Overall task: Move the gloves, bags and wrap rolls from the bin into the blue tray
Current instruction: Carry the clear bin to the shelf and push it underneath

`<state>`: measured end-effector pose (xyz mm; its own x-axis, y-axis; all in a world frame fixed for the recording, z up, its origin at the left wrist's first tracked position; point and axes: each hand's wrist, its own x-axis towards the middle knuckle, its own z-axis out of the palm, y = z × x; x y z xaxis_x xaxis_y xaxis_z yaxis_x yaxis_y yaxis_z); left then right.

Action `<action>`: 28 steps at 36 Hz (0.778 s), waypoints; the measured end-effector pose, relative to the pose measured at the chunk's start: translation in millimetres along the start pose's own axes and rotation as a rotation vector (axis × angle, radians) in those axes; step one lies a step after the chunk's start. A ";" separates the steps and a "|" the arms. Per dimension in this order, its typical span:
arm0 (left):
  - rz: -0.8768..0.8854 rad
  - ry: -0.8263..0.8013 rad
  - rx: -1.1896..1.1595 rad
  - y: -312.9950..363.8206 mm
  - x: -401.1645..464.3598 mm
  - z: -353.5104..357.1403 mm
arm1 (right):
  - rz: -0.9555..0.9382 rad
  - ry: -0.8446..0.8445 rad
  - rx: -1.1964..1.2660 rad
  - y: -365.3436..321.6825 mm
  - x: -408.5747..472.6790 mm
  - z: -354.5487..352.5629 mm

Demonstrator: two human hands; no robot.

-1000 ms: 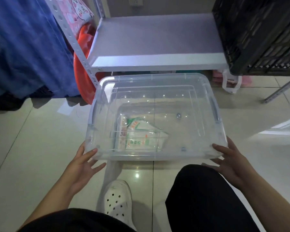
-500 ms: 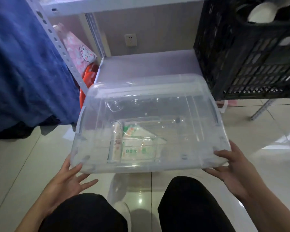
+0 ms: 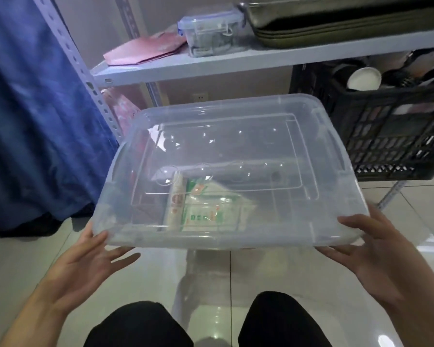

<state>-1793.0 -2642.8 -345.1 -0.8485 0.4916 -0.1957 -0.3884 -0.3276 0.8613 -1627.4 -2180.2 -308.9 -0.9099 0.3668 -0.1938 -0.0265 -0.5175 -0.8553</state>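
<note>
A clear plastic bin [image 3: 336, 151] with its lid on is held up off the floor in front of me. My left hand [image 3: 85, 261] supports its near left corner from below, fingers spread. Its near right corner rests in my right hand [image 3: 376, 251]. Through the plastic I see a wrap roll [image 3: 176, 204] standing beside a green and white packet [image 3: 211, 214] near the front wall. No blue tray is in view.
A metal shelf rack [image 3: 211, 63] stands behind the bin, holding a pink folder [image 3: 143, 50], a small clear box [image 3: 211, 33] and a dark case. A black crate [image 3: 391, 126] sits at right. A blue curtain [image 3: 35, 108] hangs at left. My knees show below.
The bin has been lifted from the floor and raised toward me. Both hands moved from its sides to under its near corners, and my view tilted upward.
</note>
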 end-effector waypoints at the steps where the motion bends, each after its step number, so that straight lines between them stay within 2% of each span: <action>1: -0.010 -0.012 -0.020 1.4 -0.9 -0.1 | -0.009 -0.007 -0.007 -2.8 0.3 1.8; 4: -0.010 0.132 -0.122 3.3 0.5 4.3 | -0.022 0.012 -0.002 -10.2 11.7 8.6; 5: 0.013 0.101 -0.130 3.8 8.6 5.3 | -0.019 0.032 0.001 -10.6 19.3 11.3; 8: 0.094 0.040 0.106 15.0 33.1 22.1 | -0.029 0.076 -0.021 -3.9 41.4 20.2; 10: 0.106 0.050 0.184 20.0 48.3 30.9 | -0.063 0.021 -0.075 2.8 51.6 18.4; 14: 0.107 0.094 0.320 26.0 64.7 30.4 | -0.163 -0.144 -0.386 6.0 64.5 5.3; 17: 0.110 0.110 0.475 24.1 68.9 28.4 | -0.329 -0.099 -0.562 9.1 71.2 1.1; 19: 0.152 0.172 0.549 19.1 71.4 28.0 | -0.471 0.067 -0.766 18.9 71.6 -0.3; 21: 0.235 0.233 0.600 14.8 74.9 24.7 | -0.702 0.248 -1.055 29.5 72.2 -0.7; 23: 0.312 0.373 0.585 12.9 78.5 18.6 | -0.972 0.238 -1.249 35.6 75.3 3.7; 24: 0.343 0.443 0.598 13.3 80.8 17.4 | -1.050 0.214 -1.301 37.9 78.1 7.4; 28: 0.533 0.554 0.782 21.6 96.3 29.7 | -1.174 0.251 -1.347 37.0 102.6 24.0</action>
<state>-1872.4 -2578.5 -331.5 -0.9598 -0.0559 0.2750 0.2455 0.3076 0.9193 -1731.6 -2180.3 -348.8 -0.5855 0.2028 0.7849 -0.1076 0.9402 -0.3232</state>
